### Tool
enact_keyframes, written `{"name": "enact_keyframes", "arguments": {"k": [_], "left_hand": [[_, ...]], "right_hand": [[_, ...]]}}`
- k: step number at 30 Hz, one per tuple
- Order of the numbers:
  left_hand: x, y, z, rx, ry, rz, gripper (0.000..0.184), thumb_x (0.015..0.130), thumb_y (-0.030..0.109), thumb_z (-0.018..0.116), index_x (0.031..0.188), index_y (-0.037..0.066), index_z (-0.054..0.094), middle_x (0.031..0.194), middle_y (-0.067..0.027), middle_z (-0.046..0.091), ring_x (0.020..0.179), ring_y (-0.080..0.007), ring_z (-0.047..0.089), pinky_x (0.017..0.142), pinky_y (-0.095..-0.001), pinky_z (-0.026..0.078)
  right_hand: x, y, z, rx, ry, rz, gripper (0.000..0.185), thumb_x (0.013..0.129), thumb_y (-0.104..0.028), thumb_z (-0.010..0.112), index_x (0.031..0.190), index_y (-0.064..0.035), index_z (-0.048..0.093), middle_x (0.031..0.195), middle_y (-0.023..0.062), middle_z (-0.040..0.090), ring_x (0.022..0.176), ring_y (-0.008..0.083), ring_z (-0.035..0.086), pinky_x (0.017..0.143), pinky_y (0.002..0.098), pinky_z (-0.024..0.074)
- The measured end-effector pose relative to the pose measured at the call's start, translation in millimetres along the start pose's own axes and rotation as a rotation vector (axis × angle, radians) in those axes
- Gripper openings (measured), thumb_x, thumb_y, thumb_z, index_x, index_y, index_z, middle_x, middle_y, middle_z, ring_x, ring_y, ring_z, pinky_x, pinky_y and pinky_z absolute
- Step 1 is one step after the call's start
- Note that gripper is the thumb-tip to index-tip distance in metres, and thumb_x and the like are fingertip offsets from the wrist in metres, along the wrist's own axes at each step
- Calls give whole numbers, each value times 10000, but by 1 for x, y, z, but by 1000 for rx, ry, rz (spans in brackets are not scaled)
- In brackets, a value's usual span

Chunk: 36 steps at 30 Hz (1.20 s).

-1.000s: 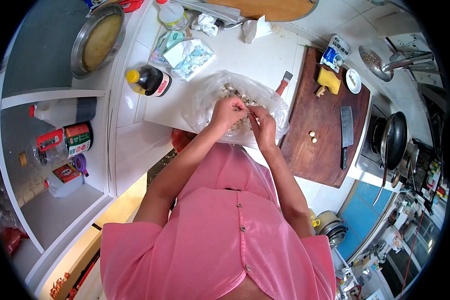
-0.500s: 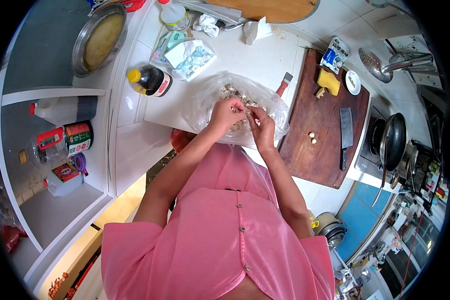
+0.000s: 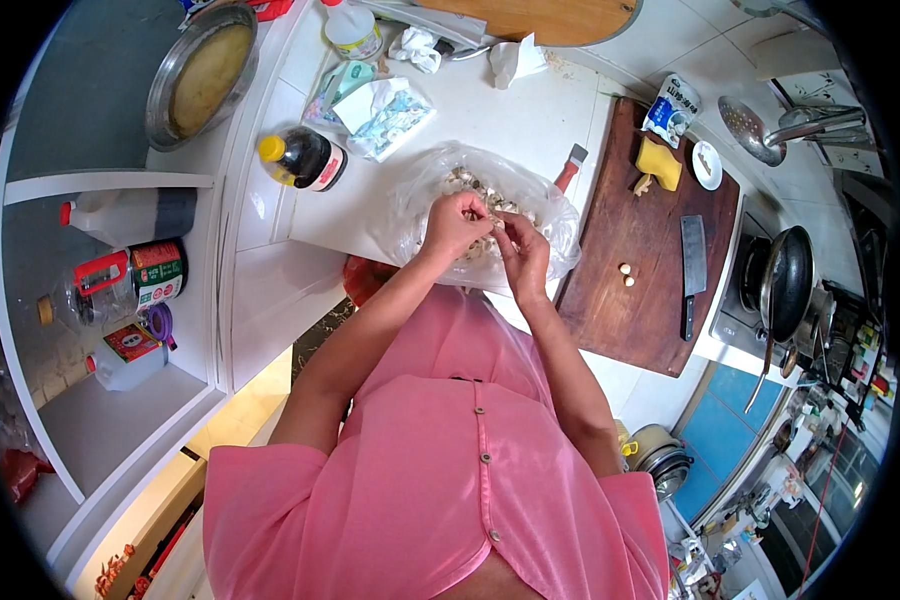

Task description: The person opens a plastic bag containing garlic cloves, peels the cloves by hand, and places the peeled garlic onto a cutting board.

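Observation:
A clear plastic bag (image 3: pixel 555 222) lies open on the white counter, with many small pale and brownish pieces (image 3: pixel 470 183) in it. My left hand (image 3: pixel 455 225) is over the bag, its fingers pinched together. Close to its right, my right hand (image 3: pixel 522 250) is also pinched, and the fingertips of both hands meet or nearly meet. What they hold between them is too small to name. Two small whitish pieces (image 3: pixel 626 274) lie on the brown cutting board (image 3: pixel 610 320) right of the bag.
On the board are a cleaver (image 3: pixel 693 270), a yellow cloth-like item (image 3: pixel 658 163) and a small white dish (image 3: pixel 707 165). Left of the bag stand a dark sauce bottle (image 3: pixel 305 160) and a tissue pack (image 3: pixel 385 120). A black pan (image 3: pixel 792 280) is at the right.
The fingers of both hands have shifted very slightly over the bag and stay close together. The whole view has moved a little.

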<state>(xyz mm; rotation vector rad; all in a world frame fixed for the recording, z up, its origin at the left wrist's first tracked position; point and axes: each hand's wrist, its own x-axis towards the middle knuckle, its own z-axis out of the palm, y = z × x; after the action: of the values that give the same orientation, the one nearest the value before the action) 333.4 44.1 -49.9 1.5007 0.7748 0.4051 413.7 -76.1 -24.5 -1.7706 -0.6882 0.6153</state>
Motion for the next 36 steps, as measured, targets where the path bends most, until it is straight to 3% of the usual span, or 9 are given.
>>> {"name": "enact_keyframes", "arguments": {"k": [3,7,9,12,15,22,31,34,36], "left_hand": [[-4,-18,-1,111,22,-24,93,665,52,682,677,16,597,621,-45,613,582,-90,562,557,-249,450],[-13,-47,-6,219,71,12,104,702,91,693,742,16,634,660,-52,633,627,-129,592,598,-264,462],[-14,-46,-10,326,79,62,114,730,98,689,798,15,652,719,-59,654,663,-147,607,620,-270,467],[-10,-25,-7,221,126,168,145,791,103,666,907,17,661,825,-75,672,696,-156,613,634,-276,473],[-11,-4,-8,121,-31,39,180,834,98,653,994,16,657,932,-51,680,800,-98,608,706,-258,487],[-11,3,-14,-11,-178,-48,208,843,117,664,1025,18,646,912,-11,658,797,-62,581,695,-220,474],[-10,-7,-18,-95,-215,-46,191,868,102,641,1035,10,626,913,9,635,784,-42,563,700,-199,464],[-11,0,-21,-133,-228,-46,182,861,104,648,1014,7,622,887,9,631,762,-44,558,686,-205,463],[-12,6,-23,-154,-224,-47,168,847,108,659,969,1,619,842,6,632,718,-52,554,657,-219,461]], "right_hand": [[3,21,10,529,34,144,145,859,-9,616,1002,-4,633,881,14,619,772,88,574,714,242,475],[10,41,8,516,48,222,160,875,-66,623,1027,-20,638,919,3,630,806,87,554,732,244,462],[11,42,8,504,44,242,161,874,-62,623,1030,-22,639,916,1,625,813,82,553,732,240,461],[12,47,10,468,10,242,159,870,-41,622,1028,-22,627,917,0,622,824,78,553,741,235,463],[10,39,13,469,-5,158,162,866,-22,622,1028,-21,608,899,-6,613,801,67,551,746,220,465],[13,-3,-2,183,-113,90,177,868,-8,605,1043,4,580,898,66,636,805,105,597,744,244,491],[9,-27,-3,-20,-49,33,123,858,-30,631,964,-3,575,814,61,633,719,117,609,660,251,496],[12,-23,-7,-191,-118,-135,124,844,-31,647,936,-11,566,780,54,615,681,115,589,634,252,483],[15,-23,-12,-155,-179,-133,119,842,-33,648,918,-14,559,760,49,601,671,109,579,623,250,475]]}}
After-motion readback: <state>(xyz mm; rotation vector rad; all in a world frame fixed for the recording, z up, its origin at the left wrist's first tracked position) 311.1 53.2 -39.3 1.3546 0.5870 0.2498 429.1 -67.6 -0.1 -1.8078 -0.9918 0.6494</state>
